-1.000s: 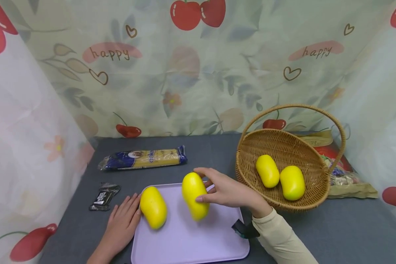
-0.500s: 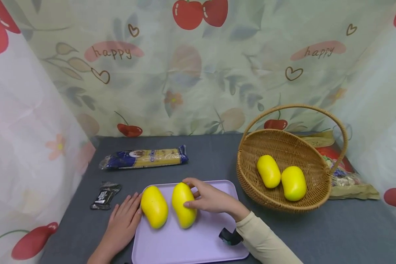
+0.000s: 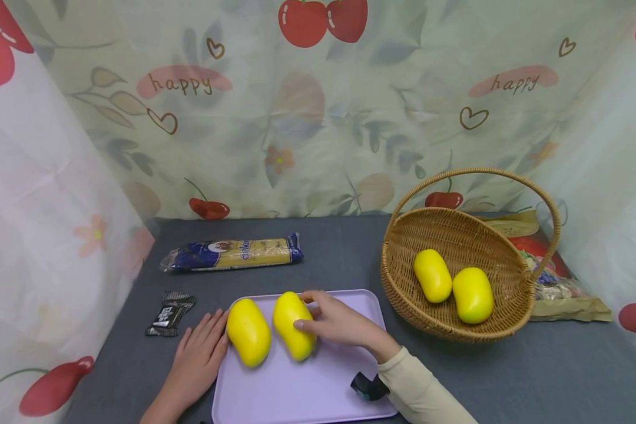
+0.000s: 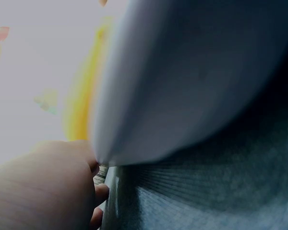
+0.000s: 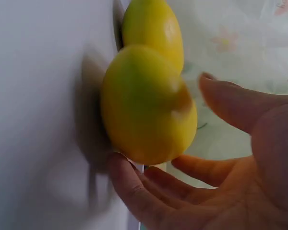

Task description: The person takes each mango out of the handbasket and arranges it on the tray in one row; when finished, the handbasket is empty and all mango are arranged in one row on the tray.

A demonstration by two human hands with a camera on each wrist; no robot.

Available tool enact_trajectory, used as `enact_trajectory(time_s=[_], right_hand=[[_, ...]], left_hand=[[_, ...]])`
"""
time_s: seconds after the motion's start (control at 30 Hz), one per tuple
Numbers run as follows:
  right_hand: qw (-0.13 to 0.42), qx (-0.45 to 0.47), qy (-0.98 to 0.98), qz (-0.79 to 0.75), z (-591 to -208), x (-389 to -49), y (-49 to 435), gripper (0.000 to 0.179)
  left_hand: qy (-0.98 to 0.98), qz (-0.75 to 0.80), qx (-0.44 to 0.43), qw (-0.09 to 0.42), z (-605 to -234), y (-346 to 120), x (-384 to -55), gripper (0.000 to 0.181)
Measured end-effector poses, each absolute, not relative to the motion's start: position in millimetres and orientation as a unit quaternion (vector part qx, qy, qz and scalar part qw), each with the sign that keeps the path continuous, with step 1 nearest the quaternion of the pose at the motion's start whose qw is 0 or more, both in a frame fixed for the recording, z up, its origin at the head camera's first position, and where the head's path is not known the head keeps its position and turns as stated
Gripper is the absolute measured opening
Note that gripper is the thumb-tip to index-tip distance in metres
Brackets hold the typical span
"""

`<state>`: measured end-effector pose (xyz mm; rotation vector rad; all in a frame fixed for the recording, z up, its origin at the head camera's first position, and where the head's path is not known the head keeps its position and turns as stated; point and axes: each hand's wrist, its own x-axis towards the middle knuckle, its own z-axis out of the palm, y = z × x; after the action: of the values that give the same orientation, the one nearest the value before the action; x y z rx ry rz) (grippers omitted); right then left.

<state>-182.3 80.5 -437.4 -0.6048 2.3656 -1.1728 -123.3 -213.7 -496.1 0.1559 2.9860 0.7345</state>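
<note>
Two yellow mangoes lie side by side on the lilac tray (image 3: pixel 297 400) in the head view. Around the right-hand mango (image 3: pixel 290 324) is my right hand (image 3: pixel 341 323). In the right wrist view its thumb (image 5: pixel 230 98) stands off this mango (image 5: pixel 146 105), while the fingers lie spread along the mango's far side. The other mango (image 5: pixel 153 24) shows behind it there. My left hand (image 3: pixel 198 353) lies flat at the tray's left edge, fingertips right by the left-hand mango (image 3: pixel 248 333). The left wrist view shows that hand (image 4: pixel 43 187) against the tray's rim.
A wicker basket (image 3: pixel 403 300) holding two more yellow mangoes stands at the right. Behind it is a brown bag (image 3: pixel 567 307) with a see-through window. A pasta packet (image 3: pixel 233 254) lies at the back, and a small black wrapped snack (image 3: pixel 169 314) is left of the tray.
My right hand has moved left and down with its mango, which now lies on the tray beside the other one. The grip on it has loosened. My left hand has stayed in place.
</note>
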Motion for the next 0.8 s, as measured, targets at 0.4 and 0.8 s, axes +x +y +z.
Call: enact_trajectory(time_s=[0.4, 0.8], right_hand=[[0.177, -0.239, 0.862, -0.41, -443.9, -173.2, 70.5, 0.073], [0.175, -0.205, 0.864, -0.425, -446.5, -168.4, 62.4, 0.078]], left_hand=[[0.967, 0.246, 0.053, 0.029, -496.2, -214.3, -123.4, 0.056], [0.967, 0.249, 0.052, 0.033, -492.4, -213.0, -122.7, 0.056]])
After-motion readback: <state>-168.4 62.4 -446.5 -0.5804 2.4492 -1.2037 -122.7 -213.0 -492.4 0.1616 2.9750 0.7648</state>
